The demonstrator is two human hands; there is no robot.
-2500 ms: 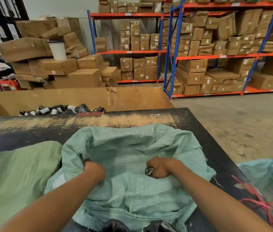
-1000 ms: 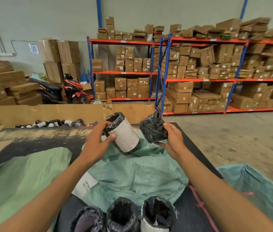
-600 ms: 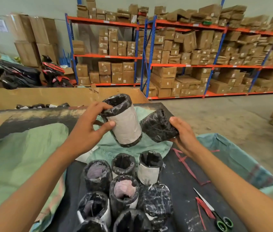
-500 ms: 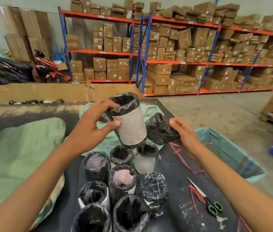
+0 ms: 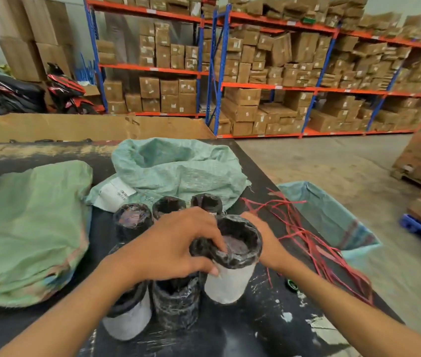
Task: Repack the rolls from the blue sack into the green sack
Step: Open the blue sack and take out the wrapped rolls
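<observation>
My left hand (image 5: 173, 246) grips the black-wrapped top of a white roll (image 5: 230, 282), which stands on the black table (image 5: 268, 331) at the right of a cluster of several rolls (image 5: 175, 305). My right hand (image 5: 268, 243) is just behind that roll, with its fingers hidden. The crumpled blue sack (image 5: 178, 171) lies open behind the cluster. On the left of the table the green sack (image 5: 23, 228) lies flat.
Red strings (image 5: 307, 235) lie tangled on the table's right side, and a scissors handle (image 5: 291, 284) shows by my right forearm. A light-blue sack (image 5: 328, 217) hangs off the right edge. A cardboard wall (image 5: 75, 127) borders the far side, with box shelves (image 5: 268, 86) beyond.
Both hands came down from chest height to the cluster. The white roll now stands on the table. The black roll my right hand held is out of sight.
</observation>
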